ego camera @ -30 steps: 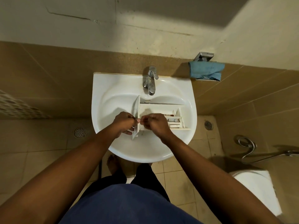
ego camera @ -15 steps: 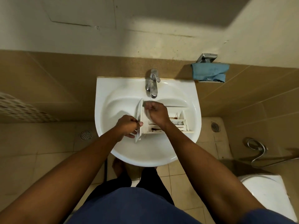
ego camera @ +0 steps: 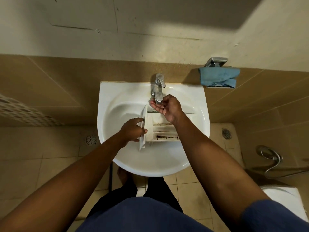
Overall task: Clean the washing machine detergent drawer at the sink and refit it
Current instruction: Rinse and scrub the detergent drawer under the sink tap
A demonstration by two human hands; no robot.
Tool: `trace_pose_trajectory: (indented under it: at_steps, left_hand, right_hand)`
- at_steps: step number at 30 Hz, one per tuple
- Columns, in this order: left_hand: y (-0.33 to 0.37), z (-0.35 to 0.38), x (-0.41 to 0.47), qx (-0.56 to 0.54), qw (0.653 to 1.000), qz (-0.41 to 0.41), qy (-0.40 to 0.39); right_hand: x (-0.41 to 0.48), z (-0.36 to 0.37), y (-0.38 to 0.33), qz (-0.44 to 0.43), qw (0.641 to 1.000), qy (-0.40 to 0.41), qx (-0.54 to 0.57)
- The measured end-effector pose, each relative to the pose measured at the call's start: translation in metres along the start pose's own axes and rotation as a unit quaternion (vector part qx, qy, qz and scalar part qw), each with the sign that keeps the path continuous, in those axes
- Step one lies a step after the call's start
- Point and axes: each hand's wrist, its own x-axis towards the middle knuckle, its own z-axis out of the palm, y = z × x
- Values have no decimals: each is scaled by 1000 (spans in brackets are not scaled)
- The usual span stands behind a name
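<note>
With the left hand (ego camera: 133, 131) gripping the drawer (ego camera: 160, 129) front and the right hand (ego camera: 167, 107) cupped open under the tap (ego camera: 158, 87), a hard gush may splash grime beyond the sink (ego camera: 117, 91).

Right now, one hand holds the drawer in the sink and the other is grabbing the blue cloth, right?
Not quite. The head view shows the right hand cupped under the tap, not grabbing the blue cloth, which hangs on the wall. The left hand does hold the drawer in the sink.
</note>
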Motion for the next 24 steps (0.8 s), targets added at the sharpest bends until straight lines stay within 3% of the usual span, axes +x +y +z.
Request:
trace_pose_trajectory:
  at_steps: [5,15,24]
  left_hand:
    - [2,2,1,1,999,-16,45]
    - [24,3,10,8,997,-72,40]
    - [24,1,7,-20,996,-85,33]
  right_hand:
    - [9,7,-6,74,994,-65,37]
    - [5,6,-14,90,993,-76,-26]
    - [7,-6,2,54,991,-4,-121]
